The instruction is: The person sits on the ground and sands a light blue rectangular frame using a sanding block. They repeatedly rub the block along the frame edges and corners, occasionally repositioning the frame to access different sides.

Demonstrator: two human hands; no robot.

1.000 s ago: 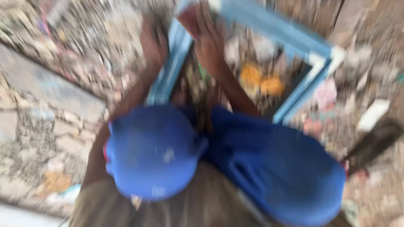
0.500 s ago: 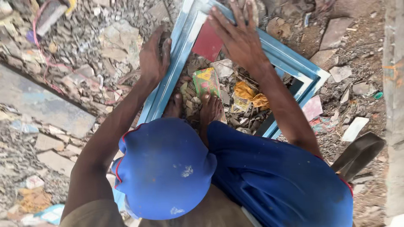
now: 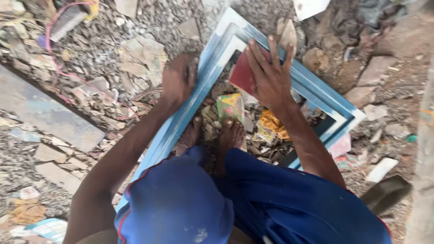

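— So, what sits closest to the camera?

— Blue cloth over the person's knees (image 3: pixel 253 203), and just past it two bare feet (image 3: pixel 217 135) planted on the ground inside a pale blue frame (image 3: pixel 325 92).

— Where does that frame lie?

— Flat on the rubble, one corner pointing away from the person. Its inner edge is white, and the near part runs under the legs.

— And the hands?

— The left hand (image 3: pixel 178 81) rests on the left rail of the frame, fingers curled over the edge; the grip looks closed around it. The right hand (image 3: pixel 271 74) lies with fingers spread on a dark red flat block (image 3: pixel 242 74), pressing it against the far rail near the corner; that grip is open, palm down.

— What is inside the frame?

— Litter: a green and yellow wrapper (image 3: pixel 230 107) by the toes, a yellow scrap (image 3: pixel 273 122), stones.

— And the ground farther out?

— Broken stone chips and dust all over. A grey slab (image 3: pixel 45 113) lies to the left, a pink cord (image 3: pixel 52 27) loops at the upper left, and reddish brick pieces (image 3: pixel 375 68) sit to the right.
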